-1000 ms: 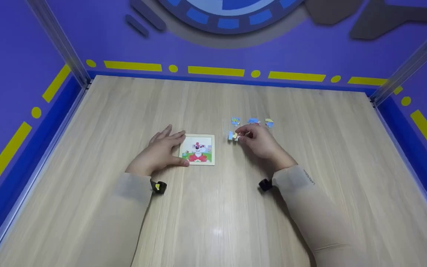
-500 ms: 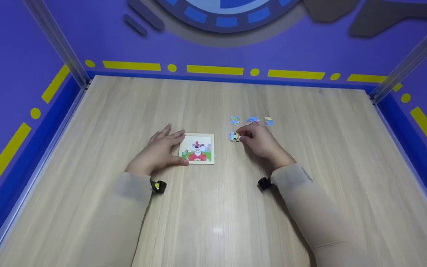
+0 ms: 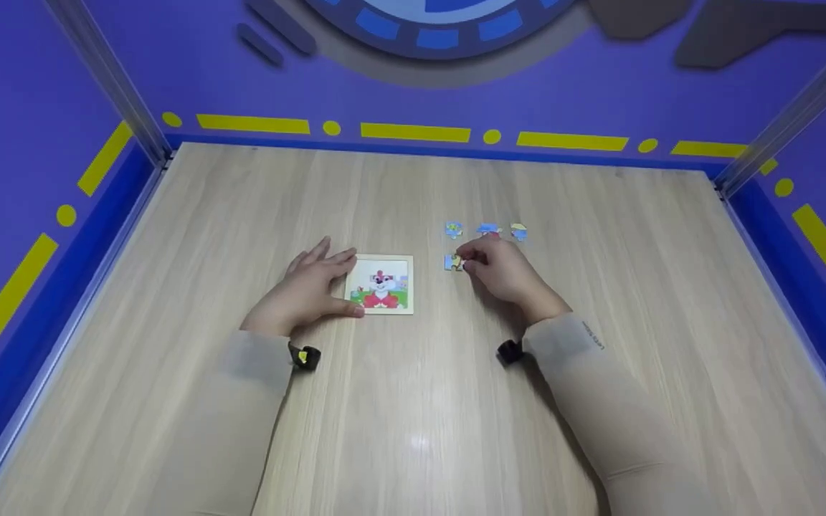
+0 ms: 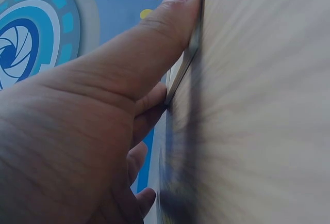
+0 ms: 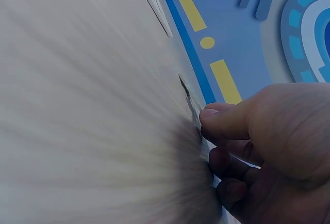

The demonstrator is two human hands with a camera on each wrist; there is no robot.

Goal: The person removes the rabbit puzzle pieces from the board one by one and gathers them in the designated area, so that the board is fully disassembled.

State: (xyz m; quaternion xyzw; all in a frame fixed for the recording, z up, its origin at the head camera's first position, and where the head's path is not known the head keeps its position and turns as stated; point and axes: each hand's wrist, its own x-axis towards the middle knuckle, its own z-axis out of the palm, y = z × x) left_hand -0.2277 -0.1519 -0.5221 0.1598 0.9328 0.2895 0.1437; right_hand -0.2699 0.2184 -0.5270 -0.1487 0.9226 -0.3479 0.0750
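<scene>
A small square puzzle board [image 3: 380, 310] with a pale rim lies on the table, showing a white-faced animal in red. My left hand [image 3: 302, 294] rests along its left side, fingers spread, with the thumb [image 4: 172, 15] on the near corner and a fingertip at the far one. Right of the board, my right hand [image 3: 506, 272] pinches a blue and yellow puzzle piece [image 3: 452, 263] between thumb and fingers, low at the tabletop. In the right wrist view the thumb and fingertips [image 5: 208, 118] meet at the thin piece's edge, and the other fingers are curled.
Just beyond the right hand lie three more pieces: a blue-green one [image 3: 454, 229], a blue and red one [image 3: 488, 228] partly behind the hand, and a yellow and blue one [image 3: 519, 231]. Blue printed walls [image 3: 413, 107] enclose the wooden table [image 3: 413, 401].
The piece at my right fingertips looked tilted a second ago and now looks flatter, with more of its yellow part showing. My left hand has stayed on the board.
</scene>
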